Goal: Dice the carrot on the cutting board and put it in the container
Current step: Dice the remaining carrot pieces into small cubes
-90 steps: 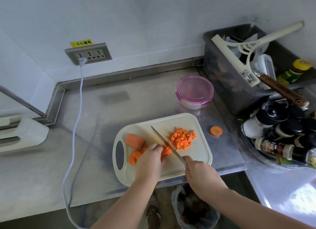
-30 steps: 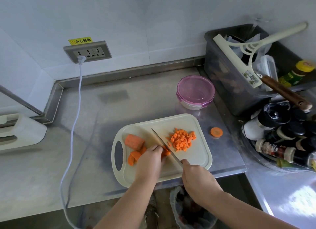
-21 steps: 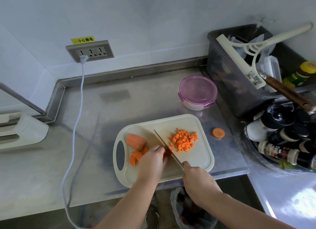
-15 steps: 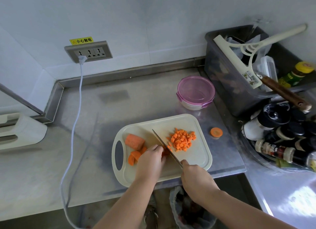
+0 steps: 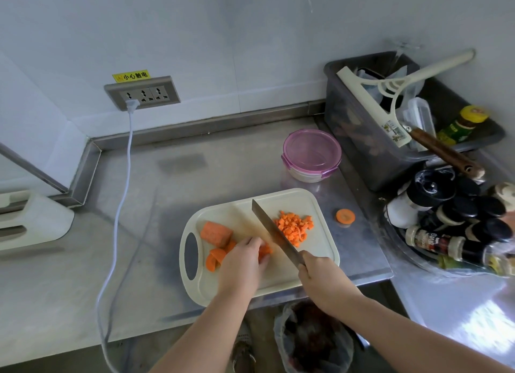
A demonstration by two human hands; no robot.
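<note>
The knife [image 5: 274, 230], clenched in the right hand [image 5: 323, 280], has been lifted and tilted beside the diced pile [image 5: 294, 227] while a carrot piece [image 5: 264, 251] is gripped on the cutting board [image 5: 278, 276] by the left hand [image 5: 241, 264], so dicing is judged unfinished, 1 chunk [image 5: 216, 233] uncut, open counter [image 5: 223, 163] reaching the lidded container [image 5: 311, 155].

The right hand [image 5: 323, 278] gripping the knife [image 5: 274, 233] hides its handle; the left hand [image 5: 242, 264] covers most of the carrot piece [image 5: 264, 251] it pins.
</note>
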